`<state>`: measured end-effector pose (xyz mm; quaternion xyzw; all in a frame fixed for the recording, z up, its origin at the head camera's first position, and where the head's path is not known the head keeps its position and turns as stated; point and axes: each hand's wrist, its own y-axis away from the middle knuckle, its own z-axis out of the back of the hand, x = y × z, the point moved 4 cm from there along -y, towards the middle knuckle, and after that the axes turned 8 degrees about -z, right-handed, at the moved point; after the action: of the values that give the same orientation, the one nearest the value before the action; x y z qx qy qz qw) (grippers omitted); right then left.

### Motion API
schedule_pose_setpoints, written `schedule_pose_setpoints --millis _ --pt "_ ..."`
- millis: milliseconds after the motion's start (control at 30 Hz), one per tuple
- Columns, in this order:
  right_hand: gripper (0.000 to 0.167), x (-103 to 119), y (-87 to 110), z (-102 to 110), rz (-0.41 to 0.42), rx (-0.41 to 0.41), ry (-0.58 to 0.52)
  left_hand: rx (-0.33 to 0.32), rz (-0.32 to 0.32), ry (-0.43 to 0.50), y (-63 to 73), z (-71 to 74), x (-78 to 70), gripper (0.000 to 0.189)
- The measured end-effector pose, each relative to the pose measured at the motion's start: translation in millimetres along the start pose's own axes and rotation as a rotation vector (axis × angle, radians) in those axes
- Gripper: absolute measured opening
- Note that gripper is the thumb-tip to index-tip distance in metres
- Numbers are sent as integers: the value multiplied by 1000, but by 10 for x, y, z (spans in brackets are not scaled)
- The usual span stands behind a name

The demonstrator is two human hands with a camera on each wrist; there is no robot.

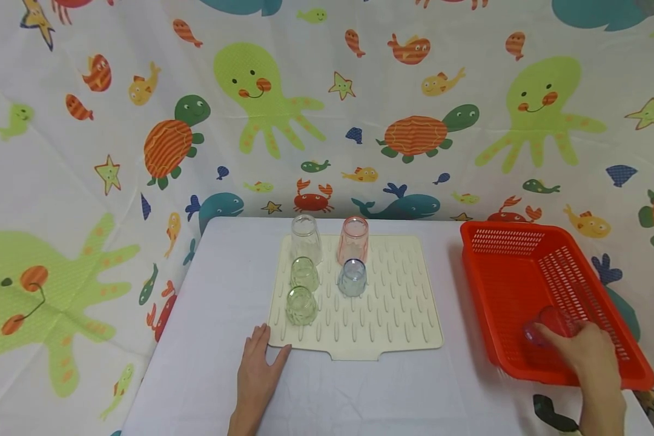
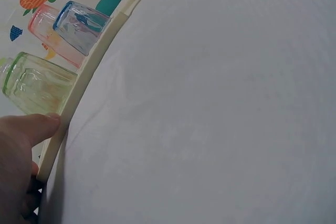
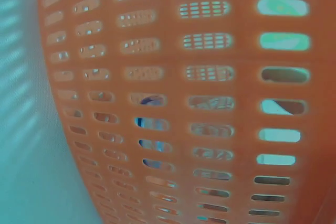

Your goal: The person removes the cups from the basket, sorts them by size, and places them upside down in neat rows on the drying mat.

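Observation:
My right hand [image 1: 593, 354] reaches into the red basket [image 1: 476, 303] and grips a see-through drinking glass [image 1: 549, 322], thumb on its near side. The glass lies tilted and looks purplish against the red; a blue edge shows through the slots in the right wrist view. My left hand [image 1: 256, 375] rests at the front left corner of the cream drying mat [image 1: 398, 303], its thumb [image 2: 39, 127] on the mat's edge. Upside down on the mat stand a clear glass [image 1: 306, 239], a pink glass [image 1: 353, 242], a blue glass [image 1: 352, 278] and two green glasses [image 1: 304, 274].
The basket stands at the table's right side, its slotted wall filling the right wrist view. A dark curved object [image 1: 550, 413] shows below the right wrist. Behind the white table [image 1: 218, 290] hangs a curtain [image 1: 316, 72] printed with sea animals.

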<state>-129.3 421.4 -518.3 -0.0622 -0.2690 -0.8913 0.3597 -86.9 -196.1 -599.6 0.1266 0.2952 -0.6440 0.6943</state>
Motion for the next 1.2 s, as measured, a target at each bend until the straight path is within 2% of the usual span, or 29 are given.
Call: schedule_pose_setpoints --millis 200,567,833,1200 --pt "117 49 73 5 1 -11 -78 -6 -3 -6 5 -1 -3 75" --pt "108 180 202 49 76 -113 -191 41 29 -7 -2 3 -19 75" --pt "107 285 375 143 93 -161 -274 39 29 -9 -1 0 -16 75" --pt "103 417 586 241 160 -226 -301 27 14 -11 8 7 -17 74"
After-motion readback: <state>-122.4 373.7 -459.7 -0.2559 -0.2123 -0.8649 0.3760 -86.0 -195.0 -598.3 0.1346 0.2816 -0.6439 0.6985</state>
